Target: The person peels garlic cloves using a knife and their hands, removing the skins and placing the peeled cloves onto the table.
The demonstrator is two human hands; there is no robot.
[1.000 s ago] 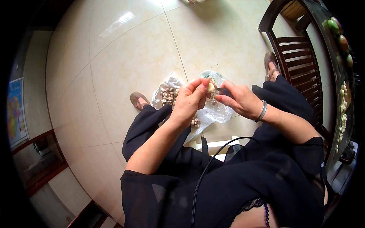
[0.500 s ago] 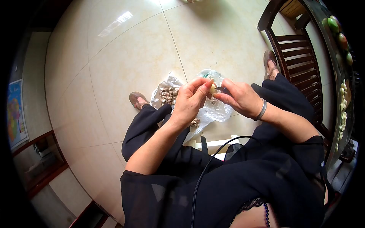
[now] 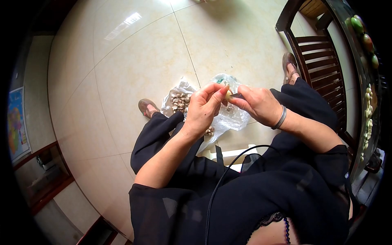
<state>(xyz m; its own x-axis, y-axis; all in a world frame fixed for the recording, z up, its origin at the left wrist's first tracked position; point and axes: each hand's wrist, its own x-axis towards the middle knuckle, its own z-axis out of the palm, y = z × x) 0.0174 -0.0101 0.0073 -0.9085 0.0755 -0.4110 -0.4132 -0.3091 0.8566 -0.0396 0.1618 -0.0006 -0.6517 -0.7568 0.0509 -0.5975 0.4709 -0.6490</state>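
Pale clove-like piece (image 3: 228, 94): up in the air between the two hands, above the plastic sheeting, not resting on anything. Left hand (image 3: 205, 106): grip together, thumb and index finger pinching the piece; other fingers curled in behind. Right hand (image 3: 261, 107): grip clamped on a small dark blade (image 3: 237, 96), tip end pointing at the piece, thumb just under it. Blade looks to be at or touching the piece; can't confirm contact at this size. Grey metal bangle (image 3: 280, 117) on the right wrist. Below the hands, crumpled translucent plastic sheeting (image 3: 232, 121) lies on the tiled floor (image 3: 134, 81), between the person's feet. Pile of brown-and-white pieces (image 3: 179, 102) sits by its left edge; a smaller cluster (image 3: 209, 131) shows nearer the body, partly hidden by the left hand and forearm. White plastic rim (image 3: 234, 154) nearer still, between the thighs, with a black cable (image 3: 218, 183) looping over it and down the dark top. Off to the right: slatted wooden chair (image 3: 322, 65), set against the left edge of a dark worktop (image 3: 356, 163). On that worktop, green-and-red fruits (image 3: 357, 25) toward the far end, and a lengthwise row of pale pieces (image 3: 368, 118) toward the near end.
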